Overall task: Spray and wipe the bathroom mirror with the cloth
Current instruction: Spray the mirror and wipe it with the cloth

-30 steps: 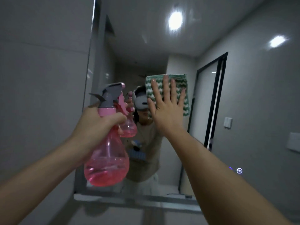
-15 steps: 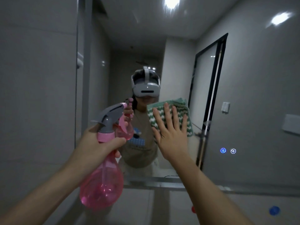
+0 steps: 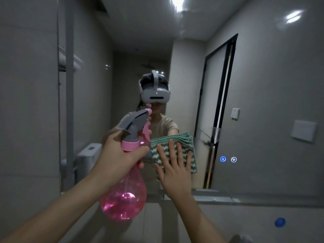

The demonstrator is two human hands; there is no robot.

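Against the lower middle of the bathroom mirror, wiping step in hand.

Item 1, right hand: palm flat on the cloth, fingers straight and slightly spread, pointing up. They press and do not curl round anything. The thumb is not clearly separable in this view.

Item 2, green-and-white zigzag cloth: folded into a thick pad, layered edge uppermost, sandwiched between the right palm and the glass. It sits low on the mirror, above the bottom edge, left of the two lit touch icons.

Item 3, left hand: fingers curled round the neck of the bottle below the pink collar, thumb wrapped across the front. Whether a finger rests on the trigger cannot be told.

Item 4, pink spray bottle: translucent, partly filled with liquid, grey spray head aimed up and right toward the glass, held just beside the cloth but apart from it. No mist or droplets can be made out.

Judgement of progress: spraying appears done or paused for this patch; wiping is the active step. Much of the glass to the right and above lies outside the cloth's present position, so the job reads as partway at best.

Next move calls for: steady flat pressure while the pad travels sideways or upward in overlapping passes, keeping off the touch icons, with the bottle held clear of the wiping path.
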